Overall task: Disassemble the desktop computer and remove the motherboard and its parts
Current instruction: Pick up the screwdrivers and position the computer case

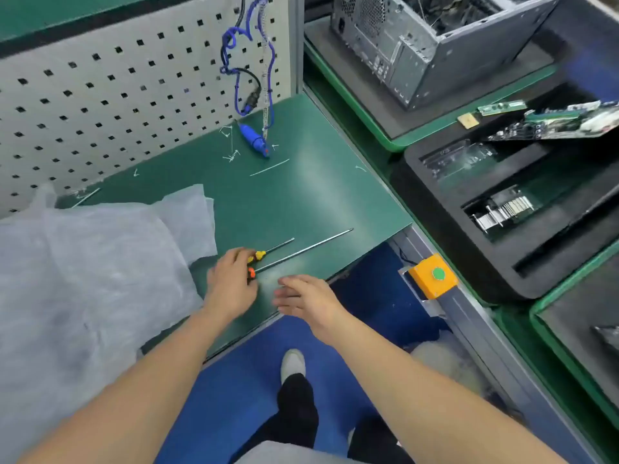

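Note:
Two screwdrivers lie side by side on the green bench mat (pixel 284 195): a short one with a yellow handle (pixel 268 251) and a long one with an orange handle (pixel 301 251). My left hand (pixel 231 283) rests over their handles, fingers curled on them. My right hand (pixel 306 298) hovers just right of it, fingers apart and holding nothing. The opened grey computer case (pixel 418 45) stands on a green tray at the top right. A removed motherboard (pixel 562 123) lies tilted on the black foam tray (pixel 502 262), which also holds a heatsink (pixel 505 211).
A white non-woven sheet (pixel 83 262) covers the bench's left side. A blue electric screwdriver (pixel 254 140) on a coiled cable lies near the pegboard (pixel 117 88). A yellow box with a green button (pixel 433 276) sits on the rail. My shoe (pixel 293 365) is on the blue floor.

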{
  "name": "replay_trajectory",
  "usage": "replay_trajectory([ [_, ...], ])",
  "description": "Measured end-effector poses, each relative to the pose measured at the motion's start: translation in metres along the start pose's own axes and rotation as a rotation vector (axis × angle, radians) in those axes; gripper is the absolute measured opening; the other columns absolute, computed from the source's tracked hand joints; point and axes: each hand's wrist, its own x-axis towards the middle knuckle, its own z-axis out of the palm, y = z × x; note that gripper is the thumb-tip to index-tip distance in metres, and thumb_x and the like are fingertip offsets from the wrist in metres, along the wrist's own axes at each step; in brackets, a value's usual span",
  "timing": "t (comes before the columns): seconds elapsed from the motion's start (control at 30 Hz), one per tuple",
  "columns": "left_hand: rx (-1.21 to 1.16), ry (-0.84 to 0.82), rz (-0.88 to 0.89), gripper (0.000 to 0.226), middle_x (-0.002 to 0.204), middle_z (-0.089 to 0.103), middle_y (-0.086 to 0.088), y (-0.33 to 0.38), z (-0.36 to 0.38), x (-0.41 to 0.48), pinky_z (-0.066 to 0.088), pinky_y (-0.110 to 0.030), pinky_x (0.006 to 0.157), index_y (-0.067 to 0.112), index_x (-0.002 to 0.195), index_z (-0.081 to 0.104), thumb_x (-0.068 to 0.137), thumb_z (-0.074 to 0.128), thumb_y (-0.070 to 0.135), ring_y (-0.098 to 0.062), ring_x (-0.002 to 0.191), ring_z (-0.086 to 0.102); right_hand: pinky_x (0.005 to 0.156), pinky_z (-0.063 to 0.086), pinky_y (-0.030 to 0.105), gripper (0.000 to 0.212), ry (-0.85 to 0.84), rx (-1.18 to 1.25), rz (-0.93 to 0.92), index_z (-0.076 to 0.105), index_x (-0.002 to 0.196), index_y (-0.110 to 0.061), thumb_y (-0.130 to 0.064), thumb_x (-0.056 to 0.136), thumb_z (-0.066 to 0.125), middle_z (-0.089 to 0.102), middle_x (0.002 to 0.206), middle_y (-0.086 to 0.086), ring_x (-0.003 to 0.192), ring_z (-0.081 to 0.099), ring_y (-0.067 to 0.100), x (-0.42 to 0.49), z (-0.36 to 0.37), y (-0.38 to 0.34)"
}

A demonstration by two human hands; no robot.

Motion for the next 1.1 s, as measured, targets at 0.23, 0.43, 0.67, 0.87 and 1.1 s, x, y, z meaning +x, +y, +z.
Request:
replay_trajectory([
  [0.23, 0.150, -0.119, -0.016, 0.043, 0.124, 0.053, -0.008, -0.010, 0.012, 0.010, 0.039, -0.047, 0.096, 0.020, 0.129, 0.052, 0.091, 0.071, 0.031, -0.033, 0.117, 0.052, 0.097, 0.055, 0.036, 0.037, 0.068, 0.090, 0.072, 0.055, 0.133, 0.008, -0.013, 0.103, 0.059, 0.066, 0.112, 0.024, 0.100, 0.063, 0.025, 0.015, 0.024, 0.004],
  [0.43, -0.086, -0.280, 0.092, 0.025, 0.113, 0.053, -0.011, 0.012, 0.018, -0.002, 0.040, -0.035, 0.080, 0.008, 0.114, 0.051, 0.096, 0.063, 0.020, -0.029, 0.101, 0.054, 0.099, 0.054, 0.044, 0.029, 0.118, 0.017, 0.042, 0.059, 0.128, 0.005, -0.007, 0.102, 0.056, 0.066, 0.103, 0.016, 0.094, 0.063, 0.026, 0.017, 0.016, 0.011],
  [0.67, -0.301, -0.301, 0.128, 0.010, 0.096, 0.056, -0.003, 0.093, 0.005, -0.017, 0.036, -0.022, 0.063, 0.012, 0.099, 0.052, 0.095, 0.061, 0.014, -0.017, 0.084, 0.055, 0.071, 0.063, 0.039, 0.020, 0.238, 0.153, -0.165, 0.059, 0.115, 0.001, -0.005, 0.097, 0.066, 0.068, 0.093, 0.015, 0.079, 0.070, 0.021, -0.009, -0.026, 0.003],
  [0.87, -0.596, -0.292, 0.163, 0.012, 0.093, 0.064, -0.003, 0.206, 0.010, -0.034, 0.038, -0.018, 0.062, 0.016, 0.101, 0.056, 0.104, 0.044, 0.016, -0.009, 0.080, 0.056, 0.060, 0.059, 0.036, 0.016, 0.403, 0.264, -0.407, 0.062, 0.111, -0.006, -0.011, 0.097, 0.067, 0.068, 0.084, 0.009, 0.065, 0.067, 0.017, -0.068, -0.103, -0.026],
  [1.1, -0.662, -0.252, 0.539, 0.020, 0.105, 0.062, 0.001, 0.383, 0.043, -0.107, 0.042, -0.027, 0.084, 0.023, 0.111, 0.061, 0.109, 0.042, 0.021, -0.011, 0.101, 0.057, 0.069, 0.059, 0.043, 0.008, 0.738, 0.315, -0.727, 0.068, 0.103, -0.013, -0.014, 0.095, 0.070, 0.069, 0.089, 0.011, 0.079, 0.065, 0.021, -0.204, -0.233, -0.042],
])
